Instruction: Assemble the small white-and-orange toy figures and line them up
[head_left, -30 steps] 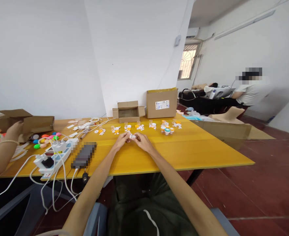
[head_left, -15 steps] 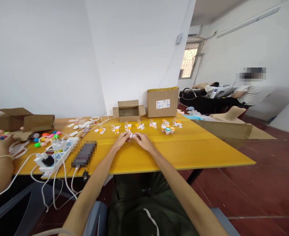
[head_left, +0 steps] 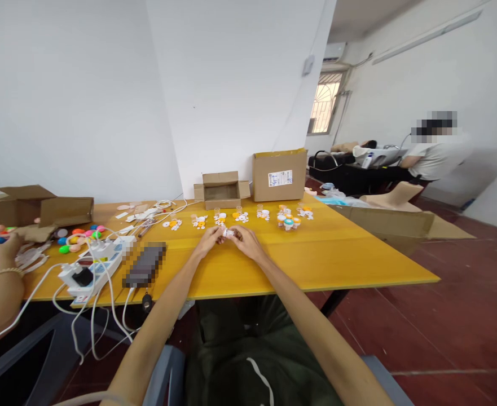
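My left hand (head_left: pixel 209 239) and my right hand (head_left: pixel 245 241) meet above the yellow table (head_left: pixel 307 265). Between their fingertips they grip one small white and clear plastic part (head_left: pixel 227 232), partly covered by the fingers. Both hands are closed around it. Just beyond them runs a row of small heaps of white and orange plastic parts (head_left: pixel 199 222), several with a clear cup (head_left: pixel 239 211). Right of my right hand stands a cluster of small round pieces with orange and teal tops (head_left: pixel 289 223).
An open small carton (head_left: pixel 221 194) and a taller closed carton (head_left: pixel 279 177) stand against the wall. On the left lie a phone (head_left: pixel 145 264), a power strip (head_left: pixel 104 265) with cables, and colourful balls (head_left: pixel 83 237). A co-worker's hand (head_left: pixel 3 251) is at far left; another person sits at far right.
The white part between my fingers has turned slightly, and my hands hardly moved. The co-worker's hand at far left has shifted a little, with a blue ball now showing by it.
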Motion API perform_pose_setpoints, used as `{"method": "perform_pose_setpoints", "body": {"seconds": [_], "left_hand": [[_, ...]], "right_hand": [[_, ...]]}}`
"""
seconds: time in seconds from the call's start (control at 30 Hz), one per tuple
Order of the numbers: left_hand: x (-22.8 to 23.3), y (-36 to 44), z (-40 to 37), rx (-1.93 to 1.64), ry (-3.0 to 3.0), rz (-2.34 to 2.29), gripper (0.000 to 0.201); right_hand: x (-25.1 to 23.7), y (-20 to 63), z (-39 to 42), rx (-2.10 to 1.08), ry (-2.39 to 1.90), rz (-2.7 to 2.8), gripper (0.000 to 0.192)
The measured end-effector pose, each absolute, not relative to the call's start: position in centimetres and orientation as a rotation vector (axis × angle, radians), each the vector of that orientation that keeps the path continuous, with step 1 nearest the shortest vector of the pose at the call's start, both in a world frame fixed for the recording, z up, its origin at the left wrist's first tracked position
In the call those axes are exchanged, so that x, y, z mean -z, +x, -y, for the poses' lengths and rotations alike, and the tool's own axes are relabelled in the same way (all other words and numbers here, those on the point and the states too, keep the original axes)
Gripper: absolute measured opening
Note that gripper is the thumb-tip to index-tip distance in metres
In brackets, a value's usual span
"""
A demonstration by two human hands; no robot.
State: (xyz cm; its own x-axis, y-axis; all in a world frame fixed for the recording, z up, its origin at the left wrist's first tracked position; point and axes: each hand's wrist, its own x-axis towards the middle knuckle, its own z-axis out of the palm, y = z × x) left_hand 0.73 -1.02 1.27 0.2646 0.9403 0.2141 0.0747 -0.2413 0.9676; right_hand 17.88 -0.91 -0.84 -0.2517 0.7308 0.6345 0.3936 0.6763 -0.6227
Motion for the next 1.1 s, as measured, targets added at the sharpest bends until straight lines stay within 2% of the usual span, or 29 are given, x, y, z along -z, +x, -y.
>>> {"method": "perform_pose_setpoints", "body": {"seconds": [0.33,0.7,1.1], "left_hand": [[-1.13,0.73,0.89,-1.125,1.567,-0.982,0.048],[-0.62,0.40,0.44,-1.125,1.588,-0.965,0.047],[-1.32,0.75,1.01,-1.132,1.592,-0.961,0.048]], "right_hand": [[1.30,17.98,0.62,-0.369,-0.874,1.872,0.016],[0.60,17.80,1.12,-0.433,-0.962,1.880,0.012],[0.42,17.87,1.34,-0.533,-0.988,1.875,0.024]]}}
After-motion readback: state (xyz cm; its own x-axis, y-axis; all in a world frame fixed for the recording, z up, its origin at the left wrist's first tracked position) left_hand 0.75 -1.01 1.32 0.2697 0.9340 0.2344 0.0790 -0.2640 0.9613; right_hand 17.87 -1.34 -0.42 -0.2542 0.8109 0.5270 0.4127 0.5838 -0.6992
